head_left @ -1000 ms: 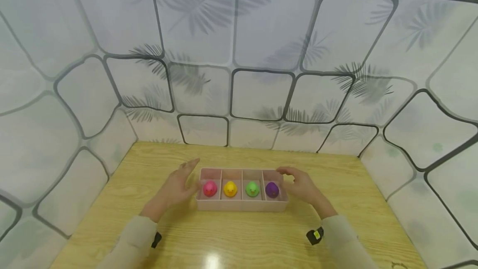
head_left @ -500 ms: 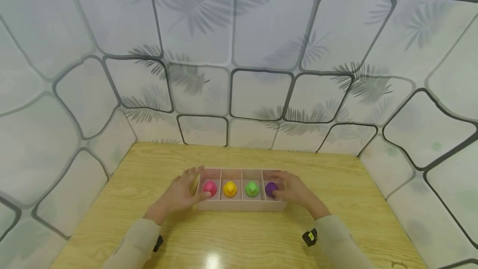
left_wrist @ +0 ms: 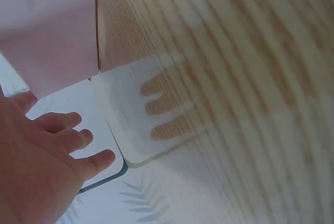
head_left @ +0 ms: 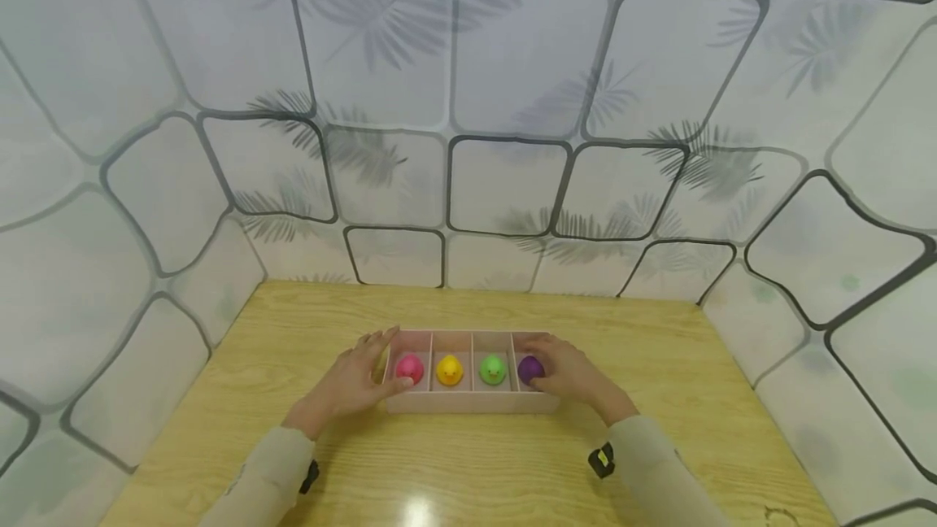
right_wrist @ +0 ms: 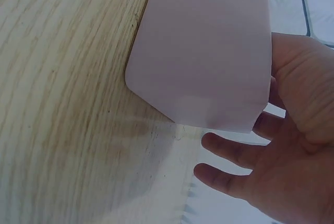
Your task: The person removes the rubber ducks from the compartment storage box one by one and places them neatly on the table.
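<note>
A pink tray [head_left: 468, 403] with several compartments sits mid-table, one toy duck in each: pink [head_left: 410, 367], yellow [head_left: 450, 369], green [head_left: 493, 368] and purple [head_left: 530, 368]. My left hand [head_left: 359, 376] clasps the tray's left end, thumb at the front corner, fingers along the end wall. My right hand [head_left: 569, 372] clasps the right end, thumb beside the purple duck. The left wrist view shows the tray's [left_wrist: 47, 31] underside and my left hand [left_wrist: 36, 166] with spread fingers. In the right wrist view the tray [right_wrist: 203, 51] lies against my right hand [right_wrist: 292, 151].
The wooden table [head_left: 468, 470] is boxed in on the left, back and right by white panels [head_left: 505, 185] printed with dark lines and leaves. Bare wood lies in front of and behind the tray. Each sleeve carries a small black wrist device [head_left: 602, 459].
Both hands moved inward from beside the tray and closed on its two ends. Since half a second ago they have barely shifted, and the tray stays in place.
</note>
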`<action>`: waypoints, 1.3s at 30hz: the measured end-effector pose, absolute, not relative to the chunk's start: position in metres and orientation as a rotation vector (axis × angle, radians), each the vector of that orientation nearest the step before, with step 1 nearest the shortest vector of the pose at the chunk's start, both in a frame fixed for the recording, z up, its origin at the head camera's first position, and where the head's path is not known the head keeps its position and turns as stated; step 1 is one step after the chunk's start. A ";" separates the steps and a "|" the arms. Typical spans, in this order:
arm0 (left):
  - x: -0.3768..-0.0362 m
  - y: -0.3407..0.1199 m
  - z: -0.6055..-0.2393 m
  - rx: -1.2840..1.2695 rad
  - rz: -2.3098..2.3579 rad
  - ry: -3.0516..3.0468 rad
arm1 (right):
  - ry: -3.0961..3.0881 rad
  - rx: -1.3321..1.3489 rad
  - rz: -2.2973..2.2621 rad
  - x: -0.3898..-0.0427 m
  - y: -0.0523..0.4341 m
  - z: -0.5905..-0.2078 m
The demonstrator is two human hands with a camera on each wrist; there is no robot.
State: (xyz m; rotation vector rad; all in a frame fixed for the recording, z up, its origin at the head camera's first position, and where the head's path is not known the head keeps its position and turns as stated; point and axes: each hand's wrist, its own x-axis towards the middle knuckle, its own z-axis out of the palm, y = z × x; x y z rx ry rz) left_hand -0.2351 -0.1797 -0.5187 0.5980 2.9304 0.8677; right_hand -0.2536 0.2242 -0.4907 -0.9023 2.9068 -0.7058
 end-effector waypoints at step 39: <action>-0.237 -0.181 -0.525 0.534 0.835 2.909 | 2.918 -0.753 -0.700 -0.262 0.215 -0.494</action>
